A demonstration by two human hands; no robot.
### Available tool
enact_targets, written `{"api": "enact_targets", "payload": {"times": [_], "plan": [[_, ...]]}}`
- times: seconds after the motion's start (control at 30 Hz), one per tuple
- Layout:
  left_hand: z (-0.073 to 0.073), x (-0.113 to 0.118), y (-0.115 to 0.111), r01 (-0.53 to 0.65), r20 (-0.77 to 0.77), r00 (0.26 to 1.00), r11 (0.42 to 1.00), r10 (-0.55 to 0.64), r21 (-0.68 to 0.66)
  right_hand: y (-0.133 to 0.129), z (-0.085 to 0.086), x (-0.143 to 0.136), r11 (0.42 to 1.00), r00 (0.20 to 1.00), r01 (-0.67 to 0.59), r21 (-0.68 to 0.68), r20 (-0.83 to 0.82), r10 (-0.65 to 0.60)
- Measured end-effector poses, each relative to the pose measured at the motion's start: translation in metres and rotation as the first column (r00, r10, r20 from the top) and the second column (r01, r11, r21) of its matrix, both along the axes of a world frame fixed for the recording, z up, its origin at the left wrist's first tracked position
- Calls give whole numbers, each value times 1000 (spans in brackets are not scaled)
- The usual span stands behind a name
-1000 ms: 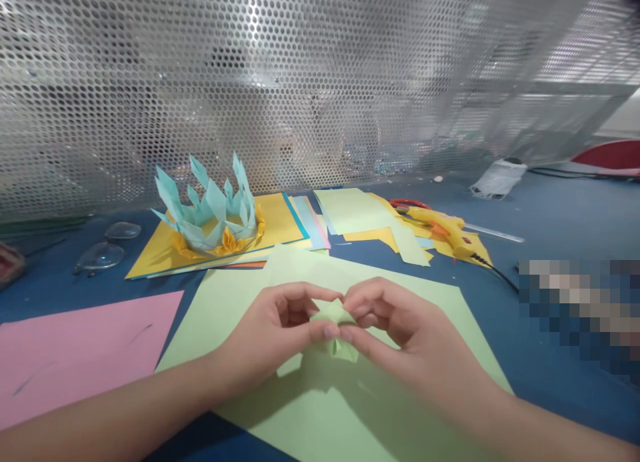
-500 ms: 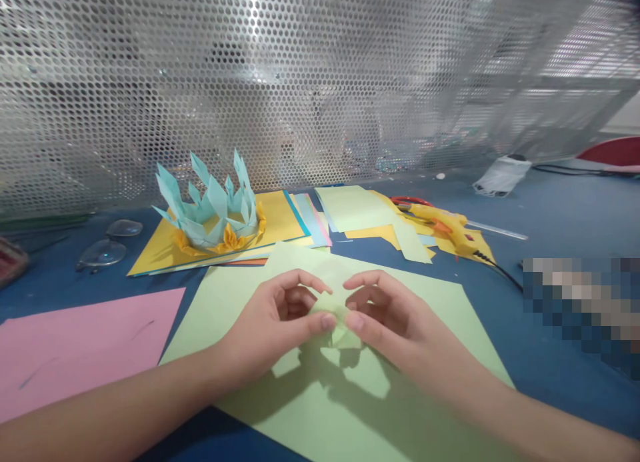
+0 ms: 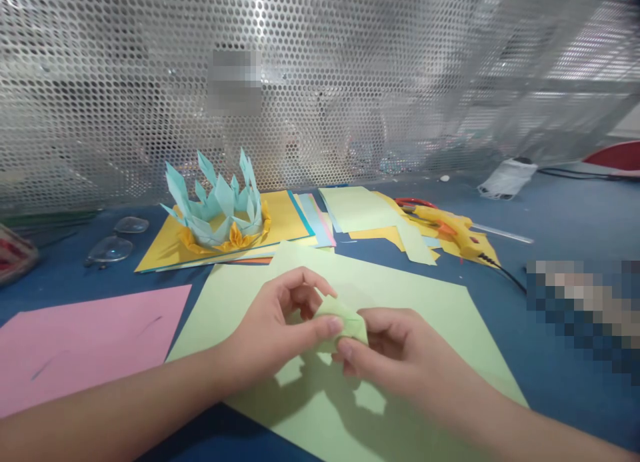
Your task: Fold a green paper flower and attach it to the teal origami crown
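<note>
A small folded piece of light green paper point(image 3: 353, 322) is held up between both hands. My left hand point(image 3: 287, 315) pinches it from the left, thumb lying across its near face and index finger curved above. From the lower right, my right hand point(image 3: 395, 345) grips its corner between thumb and bent fingers. Some of the right fingers are hidden behind the paper. Beneath the hands lies a large light green sheet point(image 3: 425, 395), with the shadows of both hands on it.
A light blue paper crown point(image 3: 215, 209) with yellow trim stands on yellow sheets point(image 3: 155, 245). A yellow glue gun point(image 3: 450, 232) with a cord lies at the right. Eyeglasses point(image 3: 110, 250) and pink paper point(image 3: 100, 342) are at the left. A perforated metal screen point(image 3: 320, 82) closes off the back.
The folded paper has turned and shows a broader face. My right hand has moved lower, its index finger closing in against the paper. The view has shifted slightly.
</note>
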State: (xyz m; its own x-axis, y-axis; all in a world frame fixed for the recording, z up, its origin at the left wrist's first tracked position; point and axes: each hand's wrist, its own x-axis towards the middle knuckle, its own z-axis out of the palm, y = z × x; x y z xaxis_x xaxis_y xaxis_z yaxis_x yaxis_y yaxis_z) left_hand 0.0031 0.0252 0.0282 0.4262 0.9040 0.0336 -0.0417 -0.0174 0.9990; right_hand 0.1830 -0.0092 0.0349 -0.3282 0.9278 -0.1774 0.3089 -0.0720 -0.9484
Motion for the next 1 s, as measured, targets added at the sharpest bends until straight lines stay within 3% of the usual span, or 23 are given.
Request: {"api": "enact_targets", "payload": {"times": [0.27,0.33,0.4,0.5,0.6,0.67,0.73,0.87,1.0], "plan": [[-2,1,3,-32,4,999,996,32,-79,2,-2,1,999,997,-24,-29,-68,22],[-2,2,3,-45,6,999,995,46,-92,4,-1,3,999,998,7,44,-62,-4],[-1,2,3,-60,9,998,993,61,-100,5,2,6,979,999,39,203,-40,-31],[0,2,3,-64,2,998,991,65,-118,9,3,11,883,997,48,468,28,-69],[1,3,3,-64,-6,998,989,64,-130,14,2,16,696,983,-64,715,167,-81],[1,4,3,-69,-10,998,989,69,-134,16,0,18,572,970,-150,807,232,-73],[1,4,3,-71,-15,997,988,70,-138,17,-2,18,513,967,-178,839,245,-65],[1,5,3,-62,-20,998,989,60,-136,15,-4,14,504,970,-164,848,233,-75],[2,6,2,-55,-4,999,992,55,-114,10,-3,9,607,976,-88,790,190,-106]]}}
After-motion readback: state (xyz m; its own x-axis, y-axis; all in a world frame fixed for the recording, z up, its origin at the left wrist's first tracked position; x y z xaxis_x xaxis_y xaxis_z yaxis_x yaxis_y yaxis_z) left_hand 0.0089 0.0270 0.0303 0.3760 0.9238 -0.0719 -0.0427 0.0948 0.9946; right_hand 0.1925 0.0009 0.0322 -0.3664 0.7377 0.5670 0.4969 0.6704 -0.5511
